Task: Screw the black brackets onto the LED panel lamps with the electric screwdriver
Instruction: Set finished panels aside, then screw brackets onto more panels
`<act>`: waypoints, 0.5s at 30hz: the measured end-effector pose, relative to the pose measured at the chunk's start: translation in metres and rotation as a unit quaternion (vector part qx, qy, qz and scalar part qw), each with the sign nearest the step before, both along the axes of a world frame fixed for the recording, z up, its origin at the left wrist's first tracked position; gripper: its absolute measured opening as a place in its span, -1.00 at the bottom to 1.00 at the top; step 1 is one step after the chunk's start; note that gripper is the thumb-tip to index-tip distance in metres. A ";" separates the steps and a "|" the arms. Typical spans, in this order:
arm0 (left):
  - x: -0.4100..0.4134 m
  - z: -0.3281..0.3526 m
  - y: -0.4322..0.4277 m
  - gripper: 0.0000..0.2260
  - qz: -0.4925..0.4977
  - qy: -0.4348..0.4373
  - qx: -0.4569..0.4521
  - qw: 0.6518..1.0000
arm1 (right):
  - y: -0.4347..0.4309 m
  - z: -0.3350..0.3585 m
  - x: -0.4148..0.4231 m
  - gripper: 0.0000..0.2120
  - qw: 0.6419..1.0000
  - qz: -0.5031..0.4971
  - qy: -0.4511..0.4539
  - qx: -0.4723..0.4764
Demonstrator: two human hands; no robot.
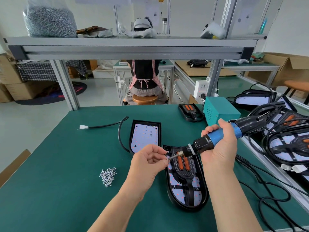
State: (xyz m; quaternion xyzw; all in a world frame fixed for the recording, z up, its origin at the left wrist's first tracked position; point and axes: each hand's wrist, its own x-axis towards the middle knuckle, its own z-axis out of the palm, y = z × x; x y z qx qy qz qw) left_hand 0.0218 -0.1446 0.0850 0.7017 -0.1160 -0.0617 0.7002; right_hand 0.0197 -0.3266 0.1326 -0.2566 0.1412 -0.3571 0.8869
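The electric screwdriver [215, 139] is held above the near right part of the green tabletop [66, 164], tilted, with the bit pointing left and down. The right hand [219, 151] wraps the blue and black body, so this grip is closed around the tool. The left hand [148, 163] pinches a small screw [167, 159] at the bit tip, so this grip is closed on the screw.

Directly below lies a rounded lamp [185, 188], open side up. Its black housing holds a white LED board, and a black bracket [184, 166] with two orange strips lies on the board. Touching its far left corner is a rectangular lamp [145, 136], board side up. A black cable [107, 126] runs from it leftward to a white plug.

A loose pile of screws [108, 175] lies on the tabletop, left of the rounded lamp. A second bracket [190, 113] rests at the far edge, just beside a teal box [217, 111]. More lamps [284, 144] with tangled black cables are stacked on the bench to the right.

A metal shelf [130, 46] spans the far side overhead. At its left end stands a clear bag [50, 20] filled with screws. White cloths lie further right.

Beyond the shelf, a person [144, 76] sits on a wooden stool, back turned. Cardboard boxes stand at the far left and far right.
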 end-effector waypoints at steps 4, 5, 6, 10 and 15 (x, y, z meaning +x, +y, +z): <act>-0.008 -0.002 -0.006 -0.71 0.053 -0.105 0.086 0.989 | 0.004 0.000 0.002 -0.85 1.000 -0.021 0.019 -0.013; -0.010 -0.003 -0.007 -0.69 0.058 -0.121 0.100 0.986 | 0.005 -0.001 0.002 -0.84 0.999 -0.026 0.026 -0.019; -0.012 -0.004 -0.007 -0.68 0.061 -0.135 0.111 0.983 | 0.006 -0.001 0.003 -0.83 0.999 -0.030 0.032 -0.025; -0.014 -0.008 -0.006 -0.67 0.065 -0.165 0.131 0.975 | 0.005 -0.005 0.005 -0.81 0.998 -0.042 0.046 -0.024; -0.006 -0.006 -0.007 -0.69 0.067 -0.168 0.148 0.972 | -0.001 -0.004 0.013 -0.75 0.999 -0.026 0.048 -0.003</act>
